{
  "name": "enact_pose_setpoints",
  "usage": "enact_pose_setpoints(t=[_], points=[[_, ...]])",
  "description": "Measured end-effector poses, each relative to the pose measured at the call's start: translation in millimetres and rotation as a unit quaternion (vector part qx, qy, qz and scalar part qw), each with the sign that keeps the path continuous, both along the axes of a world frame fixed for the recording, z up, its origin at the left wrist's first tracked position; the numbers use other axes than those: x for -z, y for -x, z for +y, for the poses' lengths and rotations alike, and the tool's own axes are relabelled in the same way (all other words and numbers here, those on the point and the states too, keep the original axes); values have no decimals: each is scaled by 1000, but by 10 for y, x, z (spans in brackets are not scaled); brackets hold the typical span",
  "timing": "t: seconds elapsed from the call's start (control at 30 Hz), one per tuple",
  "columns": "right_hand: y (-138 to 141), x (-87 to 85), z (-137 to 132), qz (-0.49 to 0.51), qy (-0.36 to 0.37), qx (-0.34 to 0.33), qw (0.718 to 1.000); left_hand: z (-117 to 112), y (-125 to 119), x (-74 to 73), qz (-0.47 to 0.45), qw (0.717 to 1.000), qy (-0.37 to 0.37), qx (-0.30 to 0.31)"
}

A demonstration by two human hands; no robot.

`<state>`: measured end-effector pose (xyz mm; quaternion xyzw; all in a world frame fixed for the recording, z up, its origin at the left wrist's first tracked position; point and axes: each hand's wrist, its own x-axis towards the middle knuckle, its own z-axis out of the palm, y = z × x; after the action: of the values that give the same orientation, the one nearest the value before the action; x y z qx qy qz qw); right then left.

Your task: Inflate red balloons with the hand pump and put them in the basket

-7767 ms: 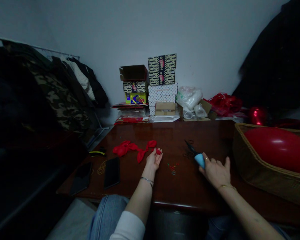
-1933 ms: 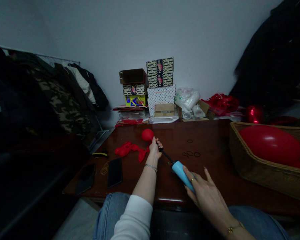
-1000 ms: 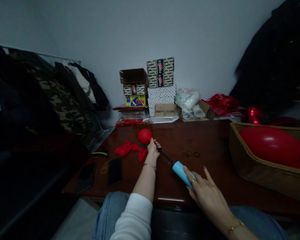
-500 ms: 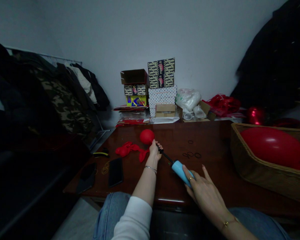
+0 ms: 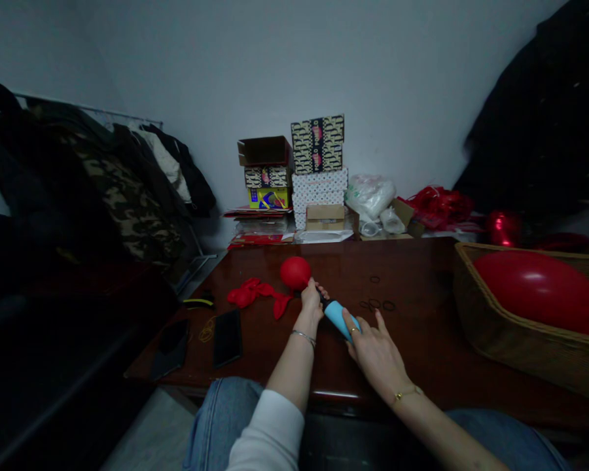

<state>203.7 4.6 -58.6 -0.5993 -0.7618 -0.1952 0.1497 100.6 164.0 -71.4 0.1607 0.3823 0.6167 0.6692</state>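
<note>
A partly inflated red balloon [image 5: 295,273] sits on the nozzle end of a light-blue hand pump [image 5: 341,320]. My left hand [image 5: 313,299] is closed around the balloon's neck and the pump's black front end, which my fingers mostly hide. The blue barrel's rear end lies in my right hand [image 5: 374,352], gripped between thumb and fingers, with one finger raised off it. Barely any of the black rod shows between the barrel and my left hand. Limp red balloons [image 5: 248,294] lie on the table just left of the inflated one.
Black rings [image 5: 374,305] lie on the brown table [image 5: 412,268]. A wicker basket [image 5: 495,347] with a large red balloon [image 5: 535,288] stands at right. Two dark flat objects, one a tablet-like slab [image 5: 227,338], and yellow bands [image 5: 207,330] are at left. Stacked boxes [image 5: 319,190] line the wall.
My right hand has pushed the blue barrel forward and left, so the black rod has slid in. The balloon looks slightly bigger, and my left hand has shifted a little right.
</note>
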Motion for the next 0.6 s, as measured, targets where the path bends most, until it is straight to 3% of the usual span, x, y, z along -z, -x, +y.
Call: enact_pose_setpoints(t=[0.37, 0.6], points=[[-378, 171, -420, 16, -18, -57, 998, 175, 315, -153, -4, 999, -16, -37], [-477, 149, -565, 31, -25, -60, 997, 131, 280, -199, -41, 999, -7, -28]])
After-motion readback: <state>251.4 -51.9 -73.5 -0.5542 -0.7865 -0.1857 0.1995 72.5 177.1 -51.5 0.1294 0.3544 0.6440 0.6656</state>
